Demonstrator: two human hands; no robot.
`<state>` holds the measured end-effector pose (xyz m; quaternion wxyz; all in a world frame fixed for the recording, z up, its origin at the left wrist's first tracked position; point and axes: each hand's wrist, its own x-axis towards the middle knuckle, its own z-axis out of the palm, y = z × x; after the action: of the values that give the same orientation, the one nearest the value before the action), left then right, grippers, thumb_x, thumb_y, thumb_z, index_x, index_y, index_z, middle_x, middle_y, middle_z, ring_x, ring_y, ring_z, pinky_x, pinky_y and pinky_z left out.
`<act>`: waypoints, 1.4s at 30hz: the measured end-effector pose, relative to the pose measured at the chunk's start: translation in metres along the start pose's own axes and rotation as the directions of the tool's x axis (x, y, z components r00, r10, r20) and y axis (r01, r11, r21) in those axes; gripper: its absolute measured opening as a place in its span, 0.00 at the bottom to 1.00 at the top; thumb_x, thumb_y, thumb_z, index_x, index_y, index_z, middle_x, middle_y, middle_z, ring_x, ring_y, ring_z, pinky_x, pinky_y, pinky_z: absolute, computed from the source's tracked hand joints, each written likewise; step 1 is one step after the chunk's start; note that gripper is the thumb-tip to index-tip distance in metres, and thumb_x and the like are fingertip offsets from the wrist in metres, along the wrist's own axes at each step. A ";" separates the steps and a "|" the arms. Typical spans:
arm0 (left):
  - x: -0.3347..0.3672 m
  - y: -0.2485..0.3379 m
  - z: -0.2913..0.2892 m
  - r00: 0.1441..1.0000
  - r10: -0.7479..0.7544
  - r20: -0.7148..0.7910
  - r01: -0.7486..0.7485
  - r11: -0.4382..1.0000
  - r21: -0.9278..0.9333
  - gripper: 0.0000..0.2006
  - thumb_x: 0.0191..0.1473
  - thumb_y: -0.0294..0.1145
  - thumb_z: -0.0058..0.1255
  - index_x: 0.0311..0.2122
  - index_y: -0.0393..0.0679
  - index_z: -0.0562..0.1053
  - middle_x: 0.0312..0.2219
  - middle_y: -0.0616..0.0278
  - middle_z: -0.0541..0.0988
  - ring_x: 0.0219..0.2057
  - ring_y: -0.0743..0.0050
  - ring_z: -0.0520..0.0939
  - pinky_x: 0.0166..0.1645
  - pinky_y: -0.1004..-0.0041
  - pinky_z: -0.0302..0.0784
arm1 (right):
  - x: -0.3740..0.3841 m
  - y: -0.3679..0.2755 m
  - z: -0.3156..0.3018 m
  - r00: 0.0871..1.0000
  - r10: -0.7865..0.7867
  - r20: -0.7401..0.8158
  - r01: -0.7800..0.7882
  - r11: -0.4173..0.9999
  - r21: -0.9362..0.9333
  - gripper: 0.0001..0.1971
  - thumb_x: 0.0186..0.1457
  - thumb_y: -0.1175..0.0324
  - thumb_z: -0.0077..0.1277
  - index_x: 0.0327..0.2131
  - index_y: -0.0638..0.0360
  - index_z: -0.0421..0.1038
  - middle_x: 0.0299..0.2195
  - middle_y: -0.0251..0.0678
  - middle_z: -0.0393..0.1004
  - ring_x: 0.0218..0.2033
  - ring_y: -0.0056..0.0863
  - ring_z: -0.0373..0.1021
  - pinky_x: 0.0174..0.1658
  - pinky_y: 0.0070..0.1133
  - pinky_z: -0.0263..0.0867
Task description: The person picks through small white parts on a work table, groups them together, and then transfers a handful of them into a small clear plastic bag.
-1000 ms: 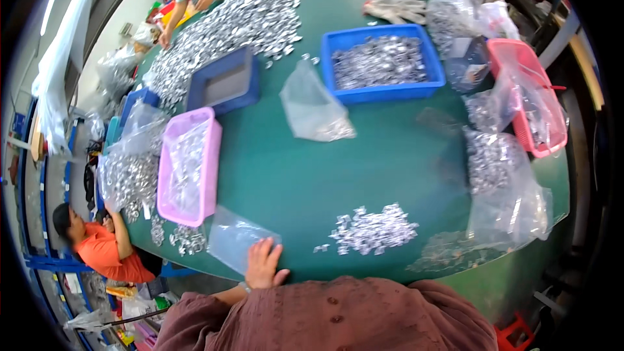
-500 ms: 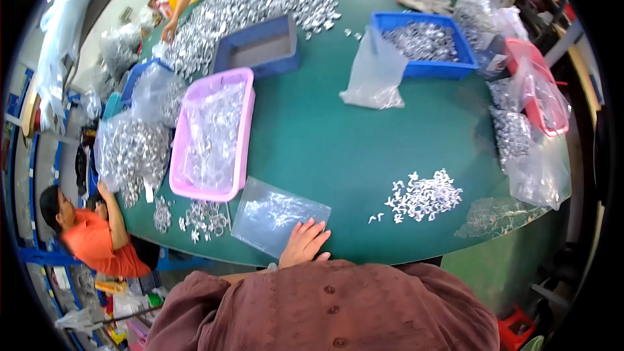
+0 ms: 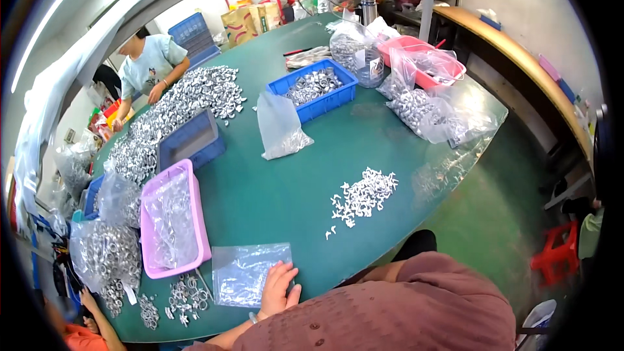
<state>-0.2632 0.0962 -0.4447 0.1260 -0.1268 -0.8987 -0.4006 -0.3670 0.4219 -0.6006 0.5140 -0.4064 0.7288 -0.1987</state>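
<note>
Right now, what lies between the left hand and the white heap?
Beyond the left hand, the head view shows green tabletop, then a few stray pieces beside the heap.

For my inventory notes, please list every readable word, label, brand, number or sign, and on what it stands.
No words, brands or numbers are readable.
Pale label on clear jug: too small.
Light blue shirt: print too blurred.
Tan sack: markings too small.
White tag: nothing legible.
</note>
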 end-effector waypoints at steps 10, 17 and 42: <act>-0.009 -0.002 0.007 0.986 0.089 0.141 -0.089 0.996 -0.008 0.23 0.51 0.29 0.55 0.53 0.38 0.68 0.55 0.43 0.66 0.59 0.40 0.64 0.65 0.55 0.55 | -0.094 -0.096 -0.050 0.997 -0.068 0.025 0.073 0.939 -0.337 0.28 0.55 0.50 0.51 0.54 0.56 0.67 0.48 0.51 0.73 0.48 0.49 0.70 0.50 0.35 0.66; 0.014 0.006 -0.056 0.965 0.170 0.202 -0.217 0.946 0.239 0.20 0.49 0.31 0.58 0.49 0.39 0.72 0.46 0.46 0.74 0.50 0.50 0.74 0.54 0.60 0.70 | -0.177 -0.181 -0.166 0.874 -0.173 -0.455 0.011 0.942 -0.337 0.22 0.54 0.59 0.55 0.50 0.60 0.70 0.40 0.46 0.77 0.39 0.39 0.74 0.44 0.29 0.69; 0.081 0.007 -0.050 0.922 -0.108 0.371 0.177 0.972 -0.157 0.14 0.54 0.31 0.57 0.42 0.33 0.75 0.25 0.65 0.75 0.25 0.84 0.72 0.30 0.78 0.71 | -0.203 -0.127 0.022 0.984 0.157 -0.079 -0.140 0.972 0.189 0.09 0.51 0.66 0.54 0.35 0.60 0.76 0.30 0.41 0.76 0.31 0.36 0.73 0.36 0.29 0.68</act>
<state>-0.3307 0.0741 -0.3809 -0.0828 -0.1434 -0.8715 -0.4616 -0.2695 0.5111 -0.4002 0.5278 -0.2922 0.7592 -0.2444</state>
